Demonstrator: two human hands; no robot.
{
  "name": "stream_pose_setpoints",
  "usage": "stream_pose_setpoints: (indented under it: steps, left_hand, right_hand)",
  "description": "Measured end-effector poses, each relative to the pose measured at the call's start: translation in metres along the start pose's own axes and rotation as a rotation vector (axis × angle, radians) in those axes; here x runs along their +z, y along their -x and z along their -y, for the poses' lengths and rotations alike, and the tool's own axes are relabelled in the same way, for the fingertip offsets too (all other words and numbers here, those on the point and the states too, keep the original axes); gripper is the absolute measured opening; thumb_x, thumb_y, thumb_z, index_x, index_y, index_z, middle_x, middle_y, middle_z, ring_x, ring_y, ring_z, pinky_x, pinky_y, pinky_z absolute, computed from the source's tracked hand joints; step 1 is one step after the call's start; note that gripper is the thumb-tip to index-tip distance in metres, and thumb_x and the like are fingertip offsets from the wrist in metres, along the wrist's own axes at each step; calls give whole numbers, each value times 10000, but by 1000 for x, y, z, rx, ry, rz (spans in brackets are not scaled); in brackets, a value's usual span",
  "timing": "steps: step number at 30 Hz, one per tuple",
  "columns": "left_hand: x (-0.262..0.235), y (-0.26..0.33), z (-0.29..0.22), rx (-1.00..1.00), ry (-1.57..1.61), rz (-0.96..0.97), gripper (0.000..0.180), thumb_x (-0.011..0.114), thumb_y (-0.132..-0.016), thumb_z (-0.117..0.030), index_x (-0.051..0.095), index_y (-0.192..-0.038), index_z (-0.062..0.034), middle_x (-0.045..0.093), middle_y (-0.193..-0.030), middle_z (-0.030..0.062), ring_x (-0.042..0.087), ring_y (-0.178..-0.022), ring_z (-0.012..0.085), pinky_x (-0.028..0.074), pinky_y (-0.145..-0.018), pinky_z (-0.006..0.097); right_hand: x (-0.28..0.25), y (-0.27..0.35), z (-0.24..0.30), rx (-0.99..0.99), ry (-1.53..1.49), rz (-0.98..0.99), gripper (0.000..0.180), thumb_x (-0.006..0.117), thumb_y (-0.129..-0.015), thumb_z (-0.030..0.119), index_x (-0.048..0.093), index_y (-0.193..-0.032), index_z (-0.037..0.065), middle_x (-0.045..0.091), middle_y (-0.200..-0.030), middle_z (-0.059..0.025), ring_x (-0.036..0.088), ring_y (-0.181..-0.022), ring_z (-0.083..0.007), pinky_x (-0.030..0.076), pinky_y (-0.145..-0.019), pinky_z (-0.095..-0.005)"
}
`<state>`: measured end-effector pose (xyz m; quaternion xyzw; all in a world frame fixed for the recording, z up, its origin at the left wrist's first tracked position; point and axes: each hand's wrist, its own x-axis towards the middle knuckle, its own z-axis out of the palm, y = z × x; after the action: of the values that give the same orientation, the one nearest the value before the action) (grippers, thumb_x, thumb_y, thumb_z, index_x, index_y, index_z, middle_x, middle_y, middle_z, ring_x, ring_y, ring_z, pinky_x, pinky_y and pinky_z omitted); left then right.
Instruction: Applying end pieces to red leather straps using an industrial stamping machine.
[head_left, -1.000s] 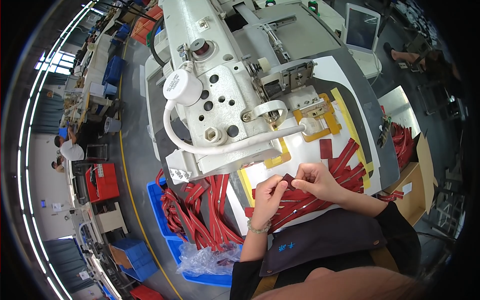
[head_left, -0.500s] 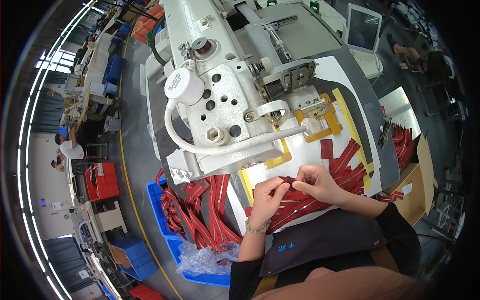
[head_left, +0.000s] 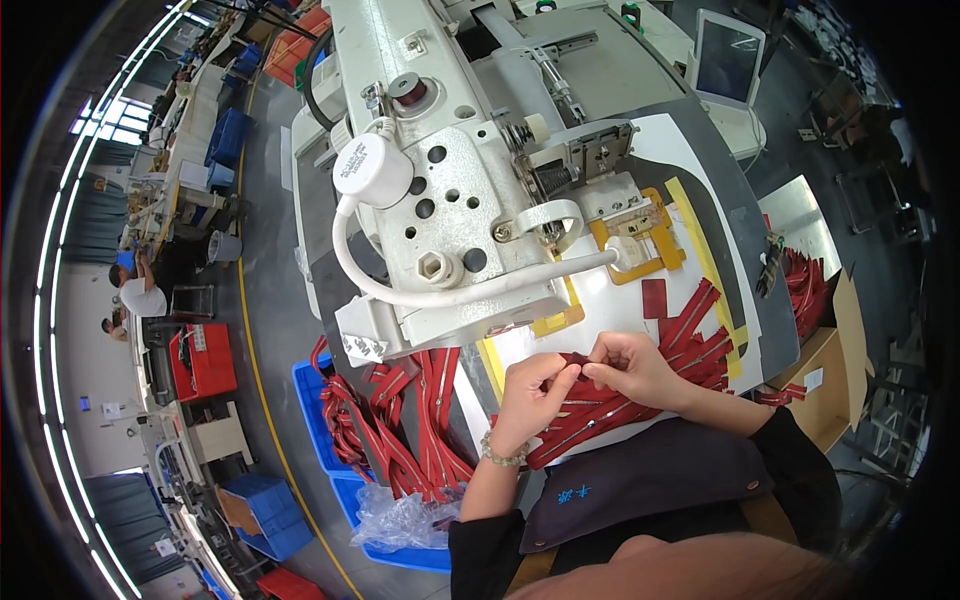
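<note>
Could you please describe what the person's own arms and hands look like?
The left hand and right hand are ungloved. A pale beaded bracelet circles the left wrist; nothing shows on the right wrist. Black sleeves end well short of both wrists.

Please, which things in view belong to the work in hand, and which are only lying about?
Likely in the work:
- small dark-red piece, pinched between left hand and right hand
- red zipper strips below
- white machine

Apparently lying about:
- crumpled clear plastic
- red crate across the aisle
</note>
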<state>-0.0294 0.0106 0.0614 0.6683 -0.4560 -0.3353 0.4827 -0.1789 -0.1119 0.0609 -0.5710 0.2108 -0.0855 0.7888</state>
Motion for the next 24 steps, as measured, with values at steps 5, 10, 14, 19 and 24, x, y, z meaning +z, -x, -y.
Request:
stream_pose_setpoints:
  steps: [5, 10, 14, 19, 24]
  left_hand:
    - [-2, -2, -2, 40, -25, -6, 250, 626, -865, -90, 520, -664, 14, 426, -554, 33, 349, -525, 92, 288, -482, 261]
    - [-9, -6, 12, -13, 33, 140, 254, 611, -878, -112, 521, -681, 21, 417, -559, 34, 343, -538, 83, 289, -484, 263]
    - [-18, -13, 10, -47, 42, 254, 257, 620, -881, -130, 530, -696, 24, 412, -565, 27, 342, -543, 76, 294, -487, 256]
    - [-16, -12, 28, -135, 55, 210, 210, 636, -879, -122, 570, -734, 15, 500, -589, 8, 396, -551, 54, 343, -510, 234]
    - [-7, -13, 36, -186, 25, -54, 112, 636, -877, -97, 631, -882, 15, 593, -684, 33, 535, -639, 74, 437, -603, 228]
  right_hand:
    - [0, -1, 1, 34, -5, 1, 133, 605, -911, 72, 544, -814, 5, 582, -684, 8, 524, -609, -23, 411, -535, -185]
    - [-10, -9, 6, 100, 75, 105, 149, 648, -878, 96, 595, -787, -10, 596, -662, -1, 528, -601, -22, 408, -528, -181]
    - [-20, -20, 0, 45, 163, 184, 159, 664, -861, 105, 614, -764, -11, 598, -638, -8, 531, -571, -30, 408, -508, -188]
    - [-28, -37, -1, 155, 216, 309, 176, 656, -863, 135, 616, -755, 2, 593, -608, -16, 534, -525, -53, 412, -468, -203]
    - [-37, -70, -20, 113, 110, 188, 193, 656, -855, 154, 604, -724, 22, 595, -602, -32, 539, -503, -71, 412, -446, -208]
